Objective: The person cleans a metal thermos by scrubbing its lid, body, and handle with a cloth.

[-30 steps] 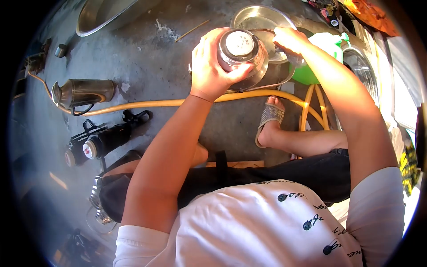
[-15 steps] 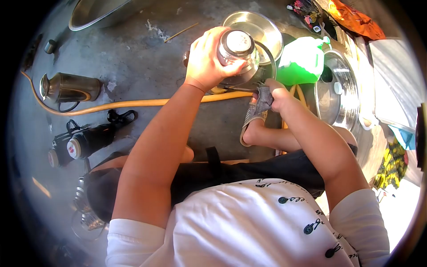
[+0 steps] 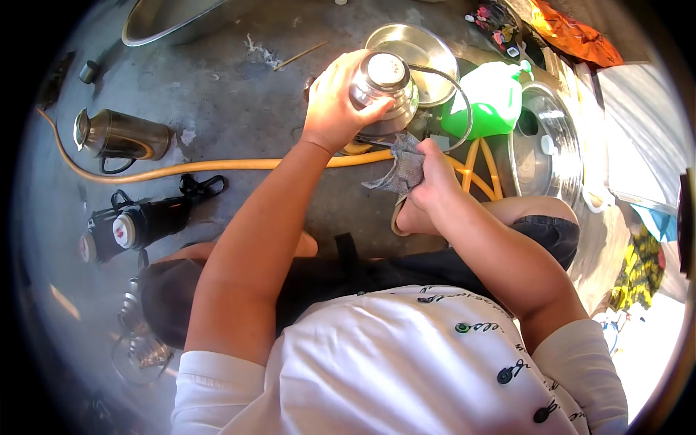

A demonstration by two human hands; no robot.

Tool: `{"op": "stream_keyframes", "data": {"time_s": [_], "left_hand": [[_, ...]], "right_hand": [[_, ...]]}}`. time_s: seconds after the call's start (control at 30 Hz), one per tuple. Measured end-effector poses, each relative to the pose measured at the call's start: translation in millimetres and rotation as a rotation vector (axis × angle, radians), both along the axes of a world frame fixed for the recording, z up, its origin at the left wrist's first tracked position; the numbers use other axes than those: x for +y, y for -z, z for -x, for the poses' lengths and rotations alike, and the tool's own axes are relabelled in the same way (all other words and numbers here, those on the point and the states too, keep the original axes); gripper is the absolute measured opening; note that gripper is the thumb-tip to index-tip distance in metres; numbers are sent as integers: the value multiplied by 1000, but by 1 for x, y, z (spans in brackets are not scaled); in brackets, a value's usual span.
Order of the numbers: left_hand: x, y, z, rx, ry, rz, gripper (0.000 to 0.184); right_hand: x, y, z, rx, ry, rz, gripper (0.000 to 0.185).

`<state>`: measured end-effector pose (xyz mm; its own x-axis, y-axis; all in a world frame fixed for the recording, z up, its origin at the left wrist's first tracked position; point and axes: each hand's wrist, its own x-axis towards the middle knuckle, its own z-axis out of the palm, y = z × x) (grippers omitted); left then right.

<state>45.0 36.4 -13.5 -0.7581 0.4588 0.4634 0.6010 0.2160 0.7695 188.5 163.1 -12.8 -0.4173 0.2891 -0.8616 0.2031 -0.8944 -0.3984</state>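
Note:
My left hand (image 3: 336, 101) is wrapped round the neck of a shiny metal flask (image 3: 401, 109) with a pale round top, its thumb along the near side. A thin curved handle arcs out from the flask's right side. Below and to the right of the flask, my right hand (image 3: 433, 176) grips a crumpled grey cloth (image 3: 404, 165), whose loose end hangs to the left. The cloth is close to the flask's lower part; whether they touch is unclear. Behind the flask lies a steel basin (image 3: 428, 54).
A green jug (image 3: 487, 101) and a large steel basin (image 3: 569, 156) are at right. An orange hose (image 3: 217, 164) crosses the floor. A metal flask (image 3: 130, 136) and black bottles (image 3: 156, 221) lie at left. A tub (image 3: 163, 29) is at upper left.
My right hand has moved from the flask's upper right side down and toward me, with the grey cloth now in plain view. My left hand still holds the flask. The handle has swung rightward.

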Motion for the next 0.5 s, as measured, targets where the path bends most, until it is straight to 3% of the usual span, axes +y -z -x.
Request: {"op": "stream_keyframes", "data": {"time_s": [0.07,0.13,0.2,0.23,0.3,0.37,0.5], "left_hand": [[-4,-5,-13,13,-21,11,70],[-8,-11,-33,-103,-246,8,65],[-20,-21,-56,-105,-325,7,54],[-25,-19,-64,-23,-272,60,48],[-29,-27,-80,67,-221,111,43],[-24,-36,-95,-307,98,98,37],[-16,-21,-105,-467,183,36,29]], "right_hand": [[-5,-8,-3,-5,-3,-66,21],[-13,-15,-7,-11,-12,-133,21],[-21,-19,-14,170,-55,-395,24],[-21,-23,-17,180,-57,-394,24],[-17,-37,-22,386,-186,-683,25],[-10,-49,-22,442,-206,-682,24],[-1,-69,-18,531,-273,-685,26]]}}
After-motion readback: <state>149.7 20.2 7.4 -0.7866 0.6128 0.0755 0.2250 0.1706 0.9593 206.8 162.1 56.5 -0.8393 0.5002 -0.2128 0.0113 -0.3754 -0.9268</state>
